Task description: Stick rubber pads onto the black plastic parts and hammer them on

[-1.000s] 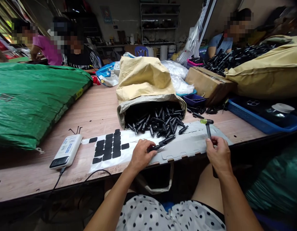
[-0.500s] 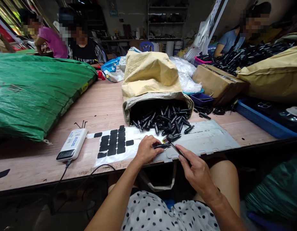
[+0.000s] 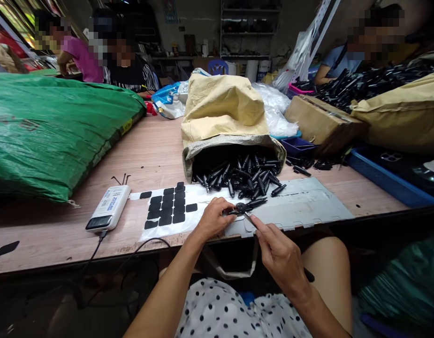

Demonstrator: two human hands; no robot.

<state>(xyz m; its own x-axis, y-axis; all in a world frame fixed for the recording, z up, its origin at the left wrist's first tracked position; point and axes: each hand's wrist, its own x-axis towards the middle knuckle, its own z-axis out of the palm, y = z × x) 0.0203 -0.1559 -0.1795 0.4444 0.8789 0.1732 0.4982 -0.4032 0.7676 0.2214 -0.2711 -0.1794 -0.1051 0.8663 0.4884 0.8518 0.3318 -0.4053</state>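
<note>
On the grey board (image 3: 308,206) at the table's front edge, my left hand (image 3: 215,217) pinches a slim black pen-shaped part (image 3: 231,212). My right hand (image 3: 282,253) grips a small hammer (image 3: 250,217) with a metal shaft; a dark handle end shows behind the palm. Its dark round head is at the black part by my left fingertips; whether they touch I cannot tell. Another black part (image 3: 258,203) lies just beyond. Many similar black parts (image 3: 254,180) spill from an open yellow sack (image 3: 225,105) in front of my hands.
Left of my hands lies a white sheet (image 3: 199,195) with black rounded-square pieces, then a white power bank (image 3: 109,206) with a cable. A green sack (image 3: 55,136) fills the left; a cardboard box (image 3: 324,119) and blue tray (image 3: 378,180) are right. Several people sit beyond.
The hammer's head has moved left and slightly down, closer to my left fingertips. My right hand has shifted a little left and down. The whole view has moved slightly.
</note>
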